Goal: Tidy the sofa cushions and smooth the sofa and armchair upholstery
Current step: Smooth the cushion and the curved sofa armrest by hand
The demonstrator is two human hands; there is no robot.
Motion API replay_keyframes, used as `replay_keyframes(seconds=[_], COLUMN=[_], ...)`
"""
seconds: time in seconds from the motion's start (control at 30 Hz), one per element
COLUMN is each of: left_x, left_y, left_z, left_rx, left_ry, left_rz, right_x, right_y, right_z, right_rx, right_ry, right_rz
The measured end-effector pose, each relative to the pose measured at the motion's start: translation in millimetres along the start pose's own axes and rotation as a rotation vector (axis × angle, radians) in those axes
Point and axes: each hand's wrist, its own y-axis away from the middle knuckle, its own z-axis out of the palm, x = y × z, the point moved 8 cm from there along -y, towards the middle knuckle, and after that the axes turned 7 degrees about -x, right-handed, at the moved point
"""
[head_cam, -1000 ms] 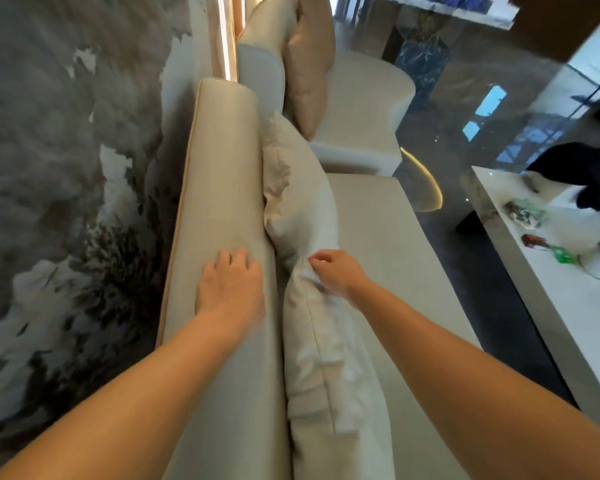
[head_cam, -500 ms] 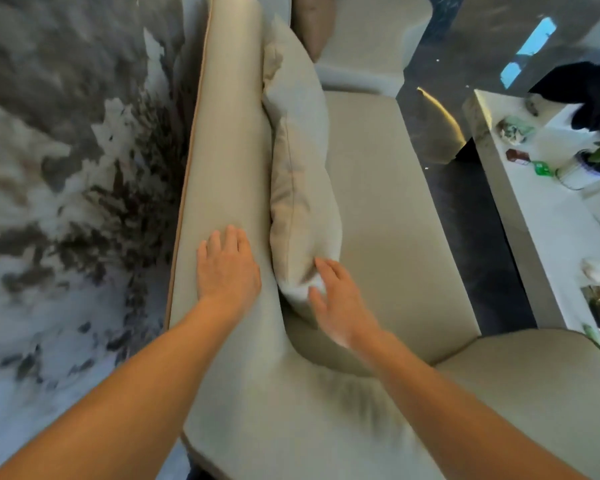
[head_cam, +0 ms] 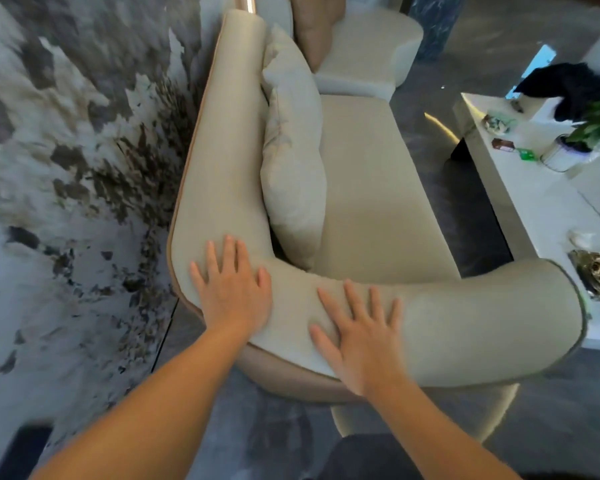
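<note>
A beige sofa (head_cam: 378, 202) runs away from me, its padded back along the left and a curved armrest (head_cam: 482, 323) wrapping across the near end. One pale cushion (head_cam: 295, 157) leans upright against the backrest. My left hand (head_cam: 231, 287) lies flat, fingers spread, on the corner where back meets armrest. My right hand (head_cam: 357, 329) also rests palm down with spread fingers on the armrest's top. Neither hand holds anything. Beyond the sofa stands a cream armchair (head_cam: 368, 46) with a tan cushion (head_cam: 317, 26).
A marbled wall (head_cam: 66, 150) borders the sofa's left. To the right stands a white table (head_cam: 551, 202) carrying a potted plant (head_cam: 593, 129), a black item (head_cam: 568, 88) and small clutter. Glossy dark floor (head_cam: 447, 192) separates sofa and table.
My right hand let go of the pale cushion and moved back onto the armrest. My left hand slid along the backrest to the near corner. The view pulled back toward the sofa's end.
</note>
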Motion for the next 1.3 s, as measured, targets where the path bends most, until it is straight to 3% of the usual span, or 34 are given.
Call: replay_keyframes(seconds=[0.17, 0.33, 0.47, 1.03, 1.1, 1.17, 1.3], left_x=[-3, -31, -31, -72, -67, -97, -112], left_y=[1, 11, 7, -87, -100, -152, -179], left_z=[5, 18, 16, 4, 2, -13, -18], left_rx=[0.086, -0.006, 0.049, 0.022, -0.012, 0.047, 0.024], left_ry=[0.069, 0.152, 0.236, 0.226, 0.21, 0.269, 0.249], left_rz=[0.07, -0.166, -0.149, -0.098, -0.071, -0.095, -0.054], right_x=[1, -21, -23, -84, -85, -127, -145], right_y=[11, 35, 32, -47, -52, -100, -125], right_z=[12, 15, 9, 3, 2, -23, -10], right_rx=[0.209, 0.303, 0.384, 0.349, 0.389, 0.484, 0.314], right_ry=[0.001, 0.008, -0.004, 0.028, 0.016, -0.025, -0.021], right_rz=[0.184, 0.117, 0.127, 0.204, 0.247, 0.154, 0.209])
